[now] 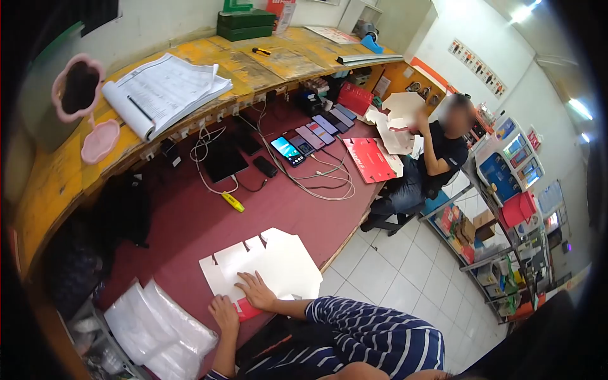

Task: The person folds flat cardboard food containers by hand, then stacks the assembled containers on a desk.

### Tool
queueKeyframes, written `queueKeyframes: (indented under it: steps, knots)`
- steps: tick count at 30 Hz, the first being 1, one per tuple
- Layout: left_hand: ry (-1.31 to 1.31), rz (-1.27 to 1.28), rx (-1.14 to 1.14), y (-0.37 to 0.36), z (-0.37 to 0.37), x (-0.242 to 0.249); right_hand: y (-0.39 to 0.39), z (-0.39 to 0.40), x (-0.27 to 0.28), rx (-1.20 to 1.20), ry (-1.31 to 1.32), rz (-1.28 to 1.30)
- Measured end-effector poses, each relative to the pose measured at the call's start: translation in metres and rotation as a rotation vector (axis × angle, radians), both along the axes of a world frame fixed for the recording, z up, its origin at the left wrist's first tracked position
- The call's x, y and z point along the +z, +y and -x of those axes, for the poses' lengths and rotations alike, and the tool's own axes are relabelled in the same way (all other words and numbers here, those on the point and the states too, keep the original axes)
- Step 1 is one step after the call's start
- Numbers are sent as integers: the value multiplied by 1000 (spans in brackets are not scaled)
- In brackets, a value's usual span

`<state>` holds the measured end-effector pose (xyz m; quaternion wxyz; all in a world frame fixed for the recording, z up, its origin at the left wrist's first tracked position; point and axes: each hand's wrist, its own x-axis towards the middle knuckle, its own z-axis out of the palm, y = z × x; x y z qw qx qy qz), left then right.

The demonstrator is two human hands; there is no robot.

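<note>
A flat, die-cut cardboard sheet [288,259] lies pale side up on the dark red tabletop before me, with slots along its far edge. At its near edge a red flap [246,309] is folded over. My right hand [258,292] rests on the sheet just above this flap, palm down and fingers spread. Beside it, my left hand [223,313] touches the left end of the flap with its fingers stretched out. The undersides of both hands are hidden.
Clear plastic bags [158,329] lie at my left. A yellow highlighter [232,202], cables, a tablet [221,161] and several phones [288,151] sit farther back. A papers stack [168,95] is on the wooden shelf. A seated person [437,149] handles cardboard at the far right.
</note>
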<state>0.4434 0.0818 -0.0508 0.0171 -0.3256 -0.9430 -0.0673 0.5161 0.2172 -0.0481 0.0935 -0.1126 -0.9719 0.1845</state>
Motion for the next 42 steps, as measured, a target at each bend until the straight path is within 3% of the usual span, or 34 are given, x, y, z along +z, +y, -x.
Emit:
queueKeyframes:
  steps: [2,3,4,6,9,10,13,14,15,17,20,21,22,24,25,26,27,28,32,33,36,37,40,42]
  knots:
    - [-209,-183,-311,2,4,11,3,-1,-5,-17,94,69]
    - [-237,-139,-397,2,5,12,3,-4,-5,-44,187,141]
    - [-236,-144,-394,1,3,13,3,-5,-5,-40,187,136]
    - [-378,-118,-385,0,3,19,3,-6,-4,-167,328,437]
    - [-454,-105,-485,6,17,31,5,-10,-5,-242,463,457]
    - [-549,-32,-498,3,25,15,2,-14,-10,-364,498,486]
    - [-915,67,-432,17,54,-4,9,-47,-15,-567,349,550]
    - [-895,57,-445,19,62,-9,10,-66,3,-507,145,463]
    - [-940,124,-447,22,71,-13,7,-85,9,-312,73,146]
    - [-1013,230,-423,26,82,1,0,-109,24,-137,-10,-50]
    - [-1057,135,-488,22,89,20,0,-105,3,-31,-116,-80]
    - [-1076,208,-457,18,97,-4,2,-102,-4,33,-176,-53]
    - [-1082,213,-455,15,95,1,5,-93,-3,32,-181,-47]
    - [-1110,208,-408,9,99,14,23,-65,7,276,-387,12]
    - [-1117,206,-395,6,101,10,34,-57,22,304,-224,239]
    - [-1103,203,-416,2,101,2,52,-36,4,435,-429,371]
    - [-1093,198,-430,-4,99,-5,61,-25,11,443,-359,376]
    - [-1064,129,-480,-7,95,3,64,-17,5,431,-464,367]
    - [-974,-32,-418,-26,88,-27,59,-15,3,199,-385,216]
    - [-943,-1,-392,-24,81,-3,48,-10,24,45,-499,174]
    - [-859,-153,-336,-33,68,3,25,-3,15,-117,-233,-132]
    - [-793,-178,-351,-35,64,3,19,2,6,-134,-80,-119]
    - [-712,-146,-306,-36,57,11,18,5,-2,-38,32,-221]
    - [-666,-114,-311,-36,55,9,22,1,-9,1,14,-114]
